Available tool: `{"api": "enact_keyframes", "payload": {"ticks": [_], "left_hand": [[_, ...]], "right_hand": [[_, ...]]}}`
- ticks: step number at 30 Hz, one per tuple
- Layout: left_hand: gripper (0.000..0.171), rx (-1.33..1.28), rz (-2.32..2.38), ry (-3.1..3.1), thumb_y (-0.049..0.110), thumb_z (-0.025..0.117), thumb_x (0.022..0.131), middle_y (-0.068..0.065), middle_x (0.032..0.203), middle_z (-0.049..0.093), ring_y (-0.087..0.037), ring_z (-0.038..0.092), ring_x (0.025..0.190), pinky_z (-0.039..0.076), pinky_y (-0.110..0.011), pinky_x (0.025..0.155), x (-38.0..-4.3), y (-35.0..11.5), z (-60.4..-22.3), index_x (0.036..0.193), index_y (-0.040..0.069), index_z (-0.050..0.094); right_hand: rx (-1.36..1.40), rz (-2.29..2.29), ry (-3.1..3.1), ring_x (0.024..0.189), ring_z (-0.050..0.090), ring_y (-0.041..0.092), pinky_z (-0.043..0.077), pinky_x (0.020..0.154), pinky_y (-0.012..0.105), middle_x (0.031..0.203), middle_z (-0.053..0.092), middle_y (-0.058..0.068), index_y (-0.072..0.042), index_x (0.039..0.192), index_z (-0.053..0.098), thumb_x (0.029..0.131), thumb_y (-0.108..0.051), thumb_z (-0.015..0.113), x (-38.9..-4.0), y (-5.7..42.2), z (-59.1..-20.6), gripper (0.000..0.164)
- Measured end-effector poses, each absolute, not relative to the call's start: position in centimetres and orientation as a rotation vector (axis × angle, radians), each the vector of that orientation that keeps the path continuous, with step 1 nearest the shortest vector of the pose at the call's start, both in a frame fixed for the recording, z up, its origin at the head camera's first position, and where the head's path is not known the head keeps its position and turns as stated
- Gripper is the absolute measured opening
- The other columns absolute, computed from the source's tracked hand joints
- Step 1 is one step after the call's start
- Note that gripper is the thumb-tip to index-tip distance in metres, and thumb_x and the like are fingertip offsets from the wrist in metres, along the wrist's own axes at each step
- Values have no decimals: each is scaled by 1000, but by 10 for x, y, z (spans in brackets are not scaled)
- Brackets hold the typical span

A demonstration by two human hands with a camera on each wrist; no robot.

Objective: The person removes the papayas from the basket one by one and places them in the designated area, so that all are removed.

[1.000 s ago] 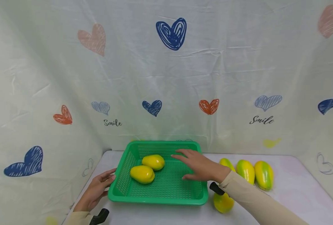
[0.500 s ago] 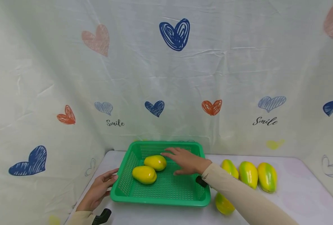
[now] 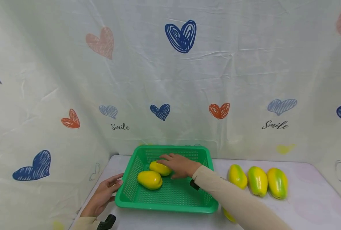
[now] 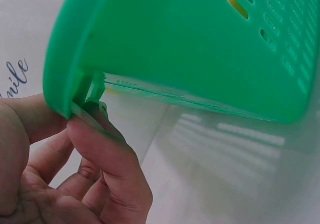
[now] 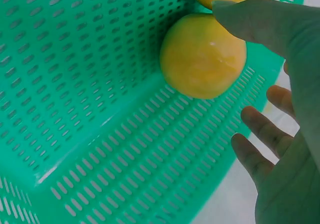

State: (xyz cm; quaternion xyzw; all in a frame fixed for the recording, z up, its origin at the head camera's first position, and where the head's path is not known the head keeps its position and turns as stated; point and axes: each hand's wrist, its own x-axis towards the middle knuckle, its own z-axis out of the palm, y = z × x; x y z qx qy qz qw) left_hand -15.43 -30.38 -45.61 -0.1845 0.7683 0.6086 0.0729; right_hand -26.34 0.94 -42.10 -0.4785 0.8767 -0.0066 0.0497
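Note:
A green plastic basket (image 3: 173,209) stands on the table with two yellow papayas in it, a nearer papaya (image 3: 149,180) and a farther papaya (image 3: 158,168). At the basket's left side, my left hand (image 3: 102,195) pinches the rim between thumb and finger, as the left wrist view shows at the rim (image 4: 60,58). My right hand (image 3: 179,164) reaches into the basket over the farther papaya, partly covering it. In the right wrist view its fingers (image 5: 265,129) are spread apart, and its thumb overlaps the papaya (image 5: 202,56); contact cannot be told.
Right of the basket, three yellow-green papayas lie in a row: a left one (image 3: 237,176), a middle one (image 3: 257,181) and a right one (image 3: 277,183). Another yellow fruit (image 3: 229,215) is mostly hidden under my right sleeve. A heart-printed curtain (image 3: 187,80) hangs behind the table.
My right hand has moved left across the basket, from its right part to above the farther papaya. My left hand has stayed at the rim. The view has shifted slightly.

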Motion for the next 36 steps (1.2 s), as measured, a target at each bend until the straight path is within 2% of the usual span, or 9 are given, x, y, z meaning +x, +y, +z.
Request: {"api": "enact_keyframes", "payload": {"ticks": [14,21,25,28,32,36], "left_hand": [[50,-534,1855,2331,17,58,110,-20,132,63,-18,68,93,61,-38,79,-152,-300,-457,155,-2,48],[51,-566,1834,2326,19,59,110,-20,133,62,-18,67,93,60,-37,79,-153,-302,-456,156,0,48],[51,-552,1840,2323,18,59,110,-20,133,62,-18,67,93,60,-37,79,-153,-302,-455,156,0,47],[51,-542,1846,2319,18,59,110,-20,133,63,-18,67,93,60,-37,79,-153,-301,-455,156,0,47],[51,-540,1854,2313,18,59,110,-19,133,62,-18,67,93,60,-37,79,-152,-301,-455,156,-1,47],[51,-536,1864,2308,18,59,110,-19,133,62,-18,67,93,60,-37,80,-151,-302,-455,156,-1,46]], "right_hand": [[-1444,36,2652,146,46,25,44,117,37,167,40,0,-20,161,43,95,-18,82,-277,-14,-442,77],[-1419,100,2705,134,49,25,46,111,37,154,48,3,-21,158,49,97,-24,80,-278,-13,-445,69],[-1383,109,2687,131,48,24,48,108,35,151,47,5,-20,157,52,98,-23,76,-276,-6,-440,63],[-1355,89,2641,134,47,24,49,106,33,155,44,5,-20,156,53,97,-19,77,-273,-1,-435,64],[-1318,116,2619,137,47,26,48,109,36,159,43,3,-21,155,53,95,-23,79,-269,3,-429,66],[-1275,142,2628,134,50,23,45,113,37,154,50,0,-21,152,52,90,-30,85,-266,7,-428,70]]}}
